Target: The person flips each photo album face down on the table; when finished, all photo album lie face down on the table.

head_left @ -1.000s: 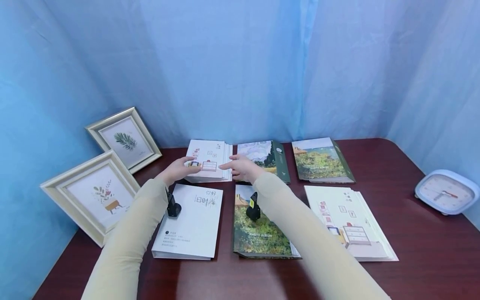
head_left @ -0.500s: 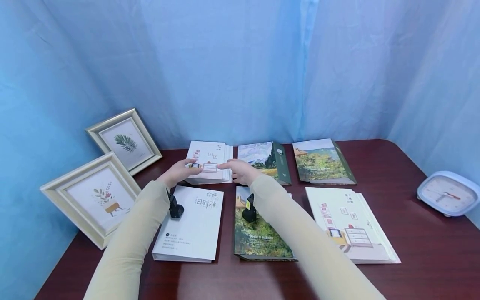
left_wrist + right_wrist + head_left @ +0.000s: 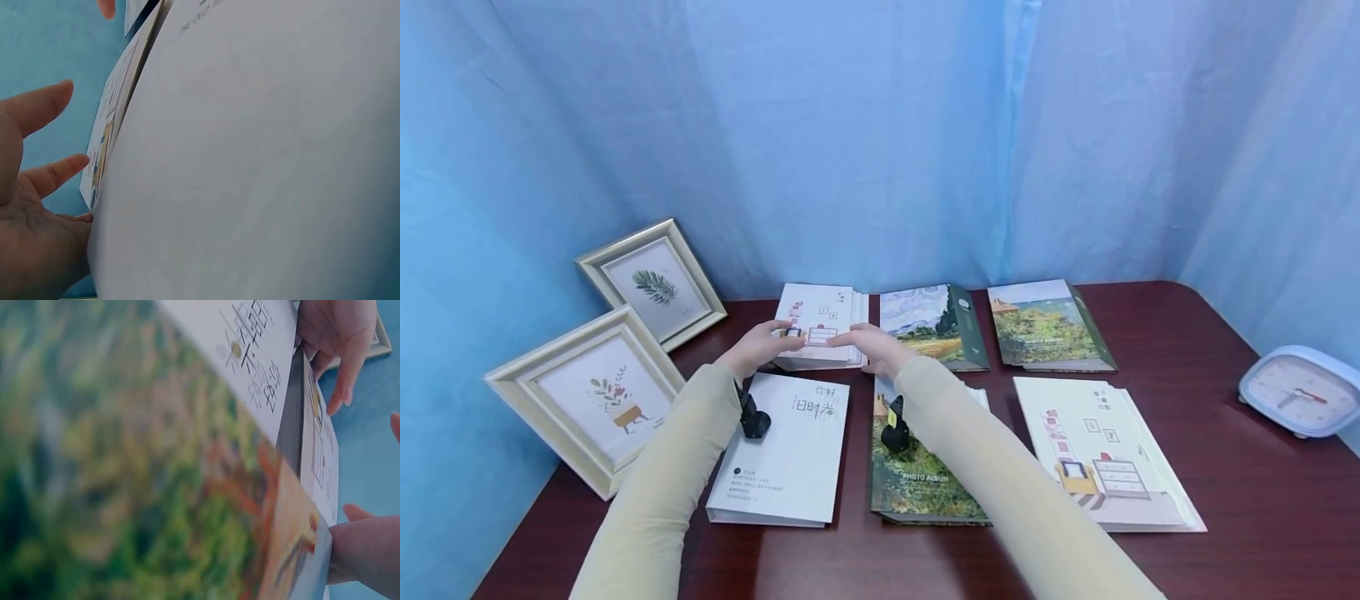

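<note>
A white photo album [image 3: 817, 315] with a drawing of furniture lies flat in the back row, left of the middle. My left hand [image 3: 752, 347] is at its left edge, with the thumb reaching over the cover and the fingers spread. At the opposite edge is my right hand [image 3: 882, 348], a finger or thumb extended over the cover. In the right wrist view the left hand [image 3: 340, 334] reaches down beside the album [image 3: 322, 447], and the right hand [image 3: 369, 553] is at its near end. Part of the fingers is hidden behind the covers, so their contact is unclear.
Before the hands lie a white album [image 3: 782, 450], a landscape album [image 3: 917, 479] and another furniture-drawing album [image 3: 1112, 467]. Two landscape albums [image 3: 925, 321] lie along the back. Picture frames [image 3: 580, 400] stand left; a blue clock [image 3: 1300, 392] stands right. A blue curtain [image 3: 880, 142] hangs behind the table.
My right hand has moved slightly left over the album's edge, and its fingers have drawn closer together. The left hand stays beside the album. The head view has shifted a little.
</note>
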The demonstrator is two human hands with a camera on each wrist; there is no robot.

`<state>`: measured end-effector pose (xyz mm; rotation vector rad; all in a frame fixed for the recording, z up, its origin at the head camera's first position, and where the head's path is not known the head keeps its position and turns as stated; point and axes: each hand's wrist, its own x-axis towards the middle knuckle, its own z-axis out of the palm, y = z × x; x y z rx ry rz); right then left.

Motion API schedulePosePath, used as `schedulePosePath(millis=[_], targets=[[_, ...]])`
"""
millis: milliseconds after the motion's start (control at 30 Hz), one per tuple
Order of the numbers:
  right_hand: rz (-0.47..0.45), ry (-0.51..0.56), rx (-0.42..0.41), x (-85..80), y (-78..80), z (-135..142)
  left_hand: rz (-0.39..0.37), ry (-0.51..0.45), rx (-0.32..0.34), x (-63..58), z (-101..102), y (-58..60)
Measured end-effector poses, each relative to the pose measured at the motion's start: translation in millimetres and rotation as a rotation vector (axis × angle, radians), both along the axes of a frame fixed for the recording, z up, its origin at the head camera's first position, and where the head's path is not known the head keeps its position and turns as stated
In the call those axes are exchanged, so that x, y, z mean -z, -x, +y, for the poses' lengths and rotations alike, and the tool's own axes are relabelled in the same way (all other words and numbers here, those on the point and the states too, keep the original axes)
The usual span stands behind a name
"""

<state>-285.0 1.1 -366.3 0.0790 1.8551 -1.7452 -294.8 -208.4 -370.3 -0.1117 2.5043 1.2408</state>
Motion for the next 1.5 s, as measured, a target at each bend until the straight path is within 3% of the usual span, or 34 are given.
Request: schedulePosePath(millis=[200, 533, 1100, 1267, 1500], targets=[[-0.005, 0.010, 0.001, 1.9, 0.3, 0, 0.004, -0.004, -0.041, 1.0, 2, -1.6], [-0.008, 0.007, 0.021, 2.6, 1.4, 2, -0.039, -0.133, -0.101, -2.6, 3, 0.9], [-0.045, 0.042, -0.018, 12.9, 8.0, 9, 0.109, -0.264, -0.276, -6.1, 4, -2.0], [-0.017, 0.021, -0.020, 17.6, 11.3, 9, 0.145, -0.280, -0.288, -13.9, 11, -3.1], [-0.016, 0.027, -0.001, 13.6, 9.1, 9, 0.166, -0.294, -0.251, -21.2, 17, -5.0]])
